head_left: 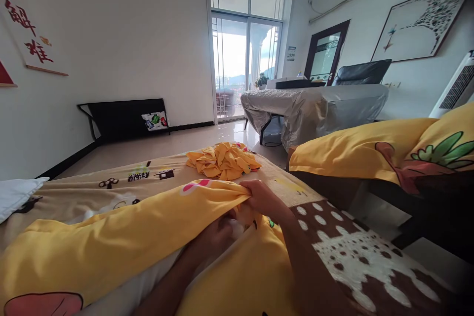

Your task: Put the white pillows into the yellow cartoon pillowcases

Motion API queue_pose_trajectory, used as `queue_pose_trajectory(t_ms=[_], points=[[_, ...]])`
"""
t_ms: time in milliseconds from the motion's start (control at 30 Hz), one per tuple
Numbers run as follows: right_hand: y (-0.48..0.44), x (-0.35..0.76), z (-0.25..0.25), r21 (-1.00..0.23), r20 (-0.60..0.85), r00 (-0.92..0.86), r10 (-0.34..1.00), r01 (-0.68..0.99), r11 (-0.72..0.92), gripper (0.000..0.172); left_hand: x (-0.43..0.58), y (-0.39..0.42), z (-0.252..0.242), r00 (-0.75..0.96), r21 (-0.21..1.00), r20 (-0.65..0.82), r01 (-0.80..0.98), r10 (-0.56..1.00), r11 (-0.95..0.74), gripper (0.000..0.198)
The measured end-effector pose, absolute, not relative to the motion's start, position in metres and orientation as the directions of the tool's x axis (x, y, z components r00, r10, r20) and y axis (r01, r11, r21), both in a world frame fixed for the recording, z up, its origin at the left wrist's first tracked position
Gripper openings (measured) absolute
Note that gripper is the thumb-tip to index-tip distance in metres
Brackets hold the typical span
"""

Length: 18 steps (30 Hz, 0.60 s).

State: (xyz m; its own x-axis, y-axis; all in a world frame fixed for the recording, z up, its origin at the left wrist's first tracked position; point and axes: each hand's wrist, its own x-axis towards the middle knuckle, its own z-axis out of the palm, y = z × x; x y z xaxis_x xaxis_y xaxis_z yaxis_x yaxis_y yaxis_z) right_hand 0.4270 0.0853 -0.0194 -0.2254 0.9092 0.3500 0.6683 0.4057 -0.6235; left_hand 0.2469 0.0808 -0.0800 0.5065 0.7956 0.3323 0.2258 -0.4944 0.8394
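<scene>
A yellow pillowcase [122, 222] with printed carrots lies across the front of the bed, its open side toward me. Inside it shows a white pillow [148, 279], mostly covered by the cloth. My right hand [257, 195] is closed on the edge of the pillowcase at its far right corner, lifting the fabric. Reaching into the opening, my left hand [220, 232] has its fingers curled against the white pillow near that same corner; the fingertips are partly hidden and slightly blurred. Just beyond lies a crumpled yellow cloth [224, 160].
The bed has a beige and brown patterned blanket [355, 252]. A yellow pillow [363, 148] lies at right on dark furniture, and a white cushion [18, 197] at the left edge. Farther back are a plastic-covered table [314, 108] and a folded black frame [122, 121] against the wall.
</scene>
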Motion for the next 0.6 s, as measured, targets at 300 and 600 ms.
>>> queue_pose_trajectory(t_ms=[300, 600], points=[[0.08, 0.422, -0.018, -0.601, 0.3, -0.278, 0.912, 0.687, 0.407, 0.012, 0.254, 0.085, -0.085, 0.504, 0.904, 0.254, 0.179, 0.825, -0.388, 0.034], [0.075, 0.417, -0.013, -0.5, 0.274, -0.298, 0.914, 0.768, 0.401, 0.012, 0.255, 0.11, -0.109, 0.478, 0.778, 0.373, 0.306, 0.796, -0.548, 0.042]])
